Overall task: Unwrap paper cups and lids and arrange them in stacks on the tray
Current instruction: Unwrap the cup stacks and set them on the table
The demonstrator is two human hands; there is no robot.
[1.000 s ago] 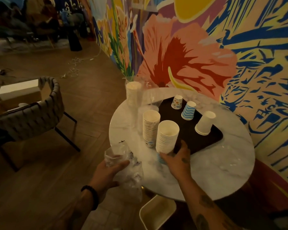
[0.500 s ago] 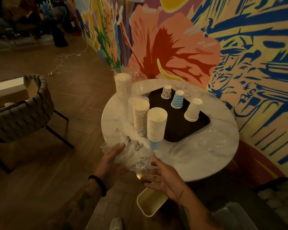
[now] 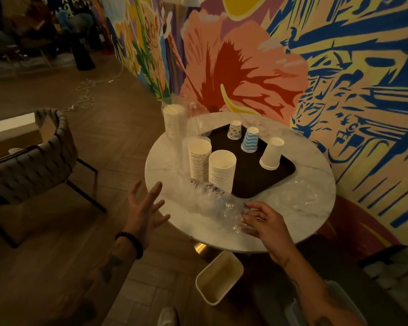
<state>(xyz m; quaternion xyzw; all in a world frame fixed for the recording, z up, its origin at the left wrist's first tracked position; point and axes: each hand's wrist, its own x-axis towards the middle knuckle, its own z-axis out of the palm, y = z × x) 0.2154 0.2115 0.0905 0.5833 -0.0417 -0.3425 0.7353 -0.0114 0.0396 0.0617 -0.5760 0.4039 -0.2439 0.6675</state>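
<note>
A dark tray (image 3: 264, 175) lies on a round marble table (image 3: 292, 222). Two tall stacks of white paper cups (image 3: 222, 169) (image 3: 199, 158) stand upright at the tray's left edge. On the tray sit three upside-down cups: a patterned one (image 3: 234, 130), a blue-striped one (image 3: 249, 140) and a white short stack (image 3: 271, 153). Another cup stack in clear wrap (image 3: 173, 121) stands at the table's far left. A crumpled clear plastic wrapper (image 3: 218, 203) lies on the table's near side. My right hand (image 3: 262, 221) pinches its near end. My left hand (image 3: 144, 208) hovers with fingers spread, left of the table, holding nothing.
More clear plastic (image 3: 304, 194) lies on the table's right side. A cream bin (image 3: 219, 276) stands on the floor under the table's near edge. A woven grey chair (image 3: 31, 165) stands to the left. A painted wall rises right behind the table.
My left hand has let go of the wrapper and opened. The wrapper has moved from the table's edge onto the tabletop, now held by my right hand, which earlier left the cup stack.
</note>
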